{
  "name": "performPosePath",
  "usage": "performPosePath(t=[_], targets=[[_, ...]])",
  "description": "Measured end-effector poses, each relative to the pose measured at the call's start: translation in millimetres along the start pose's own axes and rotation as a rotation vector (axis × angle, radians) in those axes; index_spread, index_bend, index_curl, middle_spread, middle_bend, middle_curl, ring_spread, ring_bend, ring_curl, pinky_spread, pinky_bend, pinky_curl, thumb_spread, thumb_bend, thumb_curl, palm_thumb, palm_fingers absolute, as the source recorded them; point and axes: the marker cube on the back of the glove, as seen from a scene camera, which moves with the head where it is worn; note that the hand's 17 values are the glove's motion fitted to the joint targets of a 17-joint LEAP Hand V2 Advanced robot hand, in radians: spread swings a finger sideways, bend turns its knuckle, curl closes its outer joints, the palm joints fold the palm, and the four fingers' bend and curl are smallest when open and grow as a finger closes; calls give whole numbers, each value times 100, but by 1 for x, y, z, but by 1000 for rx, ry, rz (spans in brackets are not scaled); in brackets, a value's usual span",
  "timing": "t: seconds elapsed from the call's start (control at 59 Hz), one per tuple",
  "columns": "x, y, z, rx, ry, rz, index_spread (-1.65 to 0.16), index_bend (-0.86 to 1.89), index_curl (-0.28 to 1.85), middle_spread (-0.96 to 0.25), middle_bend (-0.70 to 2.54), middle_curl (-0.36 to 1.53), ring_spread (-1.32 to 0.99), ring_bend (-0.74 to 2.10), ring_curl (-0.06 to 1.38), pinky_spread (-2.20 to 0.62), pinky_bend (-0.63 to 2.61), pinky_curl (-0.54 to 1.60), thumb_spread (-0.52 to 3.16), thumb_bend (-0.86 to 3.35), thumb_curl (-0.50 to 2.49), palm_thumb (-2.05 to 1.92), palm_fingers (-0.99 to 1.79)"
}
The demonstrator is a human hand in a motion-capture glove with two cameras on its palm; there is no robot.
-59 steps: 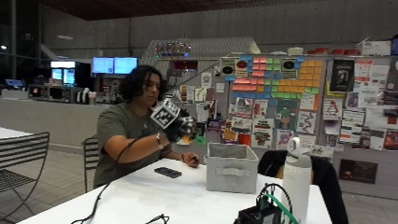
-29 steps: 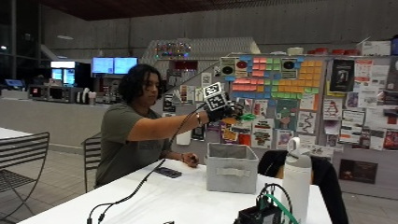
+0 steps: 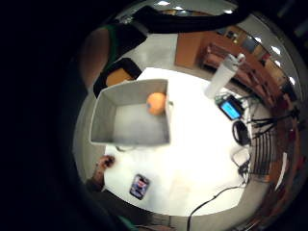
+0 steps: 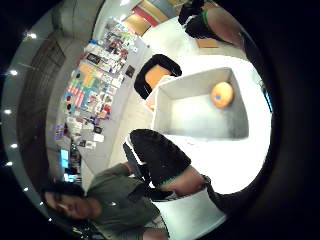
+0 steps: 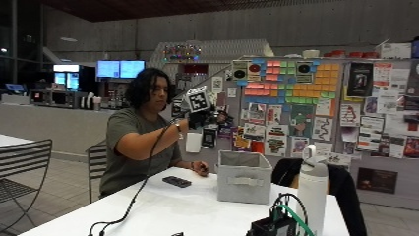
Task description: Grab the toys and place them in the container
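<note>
In the outside view my gloved right hand (image 5: 199, 115) is raised at chest height, above the grey fabric container (image 5: 243, 178) and to its left, on the person's side. It holds nothing, and its fingers (image 4: 161, 156) are spread. Both palm views look down into the container (image 3: 129, 142) (image 4: 201, 136). An orange round toy (image 3: 156, 102) (image 4: 222, 94) lies inside it against one wall. No other toy shows on the white table (image 5: 196, 206).
The person's bare left hand (image 5: 199, 169) rests on the table beside a dark phone (image 5: 177, 181). A white bottle (image 5: 312, 189) and a black device with cables (image 5: 278, 223) stand at the table's near right. A black chair (image 5: 337, 179) is behind the container.
The gloved hand swung from near the person's chest out over the container. It has since drawn back a little toward the person.
</note>
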Motion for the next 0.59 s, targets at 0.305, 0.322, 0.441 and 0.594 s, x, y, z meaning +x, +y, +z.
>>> performPosePath(t=[0.305, 0.322, 0.441, 0.594], targets=[[54, 157, 3, -31, 261, 124, -47, 40, 64, -17, 34, 51, -22, 58, 34, -1, 78, 28, 114, -7, 29, -8, 11], [58, 163, 4, -36, 275, 134, -47, 40, 64, -17, 34, 51, -22, 58, 35, -1, 79, 28, 114, -6, 29, -8, 12], [84, 204, 12, -85, 312, 189, -47, 38, 61, -16, 33, 49, -22, 56, 34, -2, 79, 27, 115, -6, 27, -8, 11], [90, 227, 23, -104, 300, 192, -47, 35, 59, -16, 31, 48, -22, 52, 32, -2, 81, 27, 116, -6, 25, -8, 10]])
